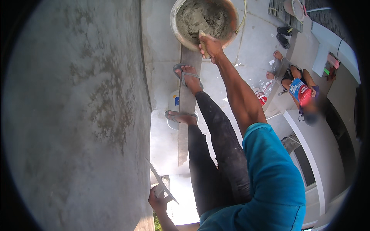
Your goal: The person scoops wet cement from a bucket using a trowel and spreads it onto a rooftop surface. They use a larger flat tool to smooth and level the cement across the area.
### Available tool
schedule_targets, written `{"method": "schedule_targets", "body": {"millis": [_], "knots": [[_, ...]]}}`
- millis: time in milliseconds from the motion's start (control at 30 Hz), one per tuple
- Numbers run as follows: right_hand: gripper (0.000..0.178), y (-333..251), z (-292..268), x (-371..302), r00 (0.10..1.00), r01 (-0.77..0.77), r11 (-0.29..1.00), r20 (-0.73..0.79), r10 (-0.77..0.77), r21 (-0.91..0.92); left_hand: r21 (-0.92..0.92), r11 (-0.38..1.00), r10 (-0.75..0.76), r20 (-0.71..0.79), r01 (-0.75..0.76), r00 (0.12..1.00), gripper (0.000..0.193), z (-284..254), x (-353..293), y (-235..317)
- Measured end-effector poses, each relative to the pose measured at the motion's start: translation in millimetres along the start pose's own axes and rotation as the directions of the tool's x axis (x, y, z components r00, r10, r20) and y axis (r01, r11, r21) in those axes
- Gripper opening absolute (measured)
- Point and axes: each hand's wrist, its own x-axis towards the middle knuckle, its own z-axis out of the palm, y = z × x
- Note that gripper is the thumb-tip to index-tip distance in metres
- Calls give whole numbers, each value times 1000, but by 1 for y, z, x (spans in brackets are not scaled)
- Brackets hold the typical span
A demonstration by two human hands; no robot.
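My right hand [212, 48] is closed around the light-coloured handle of a trowel [199, 25]. The trowel's blade rests in wet grey mortar [221, 20] inside a round bucket [174, 27], which sits at the far end of the plank under my feet. Down at the lower left, my left hand [157, 203] grips a plastering float [165, 185] by its handle. The float's thin flat plate is seen nearly edge-on, close to the grey wall [77, 96]. Dark damp patches mark that wall's surface.
I stand in sandals on a narrow plank [183, 148], with a white bucket [173, 101] partly under it. To the right, a seated person [296, 73] holds a blue-and-red container [300, 91]. Dark shoes [283, 37] and a small red-and-white bucket [261, 97] lie nearby.
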Motion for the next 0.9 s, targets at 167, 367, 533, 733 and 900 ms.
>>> {"method": "schedule_targets", "body": {"millis": [167, 367, 533, 733, 900], "knots": [[41, 12, -12, -14, 996, 87, 996, 30, -88, 37, 72, 997, 40, -43, -37, 998, 28, -8, -1, 5], [42, 20, -32, -41, 985, 138, 987, 97, -146, 86, 81, 976, 207, -60, -202, 977, 26, -14, -10, -6], [36, 2, -47, -115, 967, 179, 980, 171, -191, 88, 57, 938, 347, -86, -343, 934, 26, -24, -21, -17], [35, -66, -74, -301, 927, 267, 963, 280, -250, -25, -33, 878, 469, -134, -477, 873, 26, -48, -71, -23], [45, -158, -78, -517, 830, 470, 872, 407, -381, -142, -89, 771, 583, -300, -631, 755, 24, -71, -123, -32]]}}
